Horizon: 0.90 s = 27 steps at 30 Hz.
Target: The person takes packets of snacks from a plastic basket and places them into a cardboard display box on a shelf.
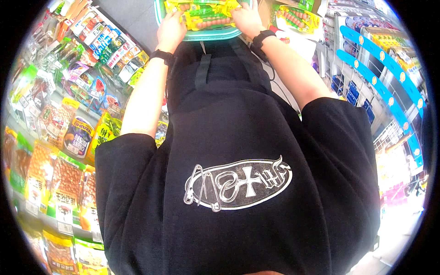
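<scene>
A teal plastic basket (215, 36) stands in front of me at the top of the view, its far side cut off by the picture's edge. In it lie several yellow-and-green packets of sausages (215, 23). My left hand (172, 30) has its fingers on the left end of the packets, over the basket's left side. My right hand (248, 18) grips their right end, thumb and fingers at the yellow wrapper. Each wrist wears a black band.
Shelves of snack packets (68, 178) run along my left. To the right of the basket, an open carton (264, 15) stands beside more sausage packets (297, 20). Wire racks with blue shelf strips (374, 80) line the right. Grey floor (137, 17) shows left of the basket.
</scene>
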### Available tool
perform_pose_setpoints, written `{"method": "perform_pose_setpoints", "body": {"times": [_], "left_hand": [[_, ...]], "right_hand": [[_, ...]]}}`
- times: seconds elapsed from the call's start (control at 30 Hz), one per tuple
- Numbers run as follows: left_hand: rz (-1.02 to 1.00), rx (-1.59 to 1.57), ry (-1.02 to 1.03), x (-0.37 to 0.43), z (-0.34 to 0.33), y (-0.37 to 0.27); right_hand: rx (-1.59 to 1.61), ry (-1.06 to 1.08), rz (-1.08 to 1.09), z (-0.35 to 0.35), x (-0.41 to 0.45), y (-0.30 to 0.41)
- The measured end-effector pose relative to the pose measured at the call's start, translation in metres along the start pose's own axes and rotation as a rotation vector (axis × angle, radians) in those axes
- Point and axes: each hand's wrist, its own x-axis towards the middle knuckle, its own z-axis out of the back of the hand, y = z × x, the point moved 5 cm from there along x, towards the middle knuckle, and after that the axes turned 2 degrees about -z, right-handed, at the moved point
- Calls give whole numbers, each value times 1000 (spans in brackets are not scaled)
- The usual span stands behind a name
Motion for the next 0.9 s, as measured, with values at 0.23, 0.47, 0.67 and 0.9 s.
{"method": "perform_pose_setpoints", "body": {"times": [0.23, 0.47, 0.67, 0.9], "left_hand": [[-137, 80, 41, 23, -18, 7], [-461, 41, -29, 15, 7, -26], [-728, -201, -18, 16, 68, -85], [-594, -381, 8, 24, 131, -108]], "right_hand": [[269, -58, -38, 6, -26, 5], [629, -408, -53, 50, -42, 13], [762, -464, 50, 143, -34, 29], [728, -644, -38, 211, -31, 11]]}}
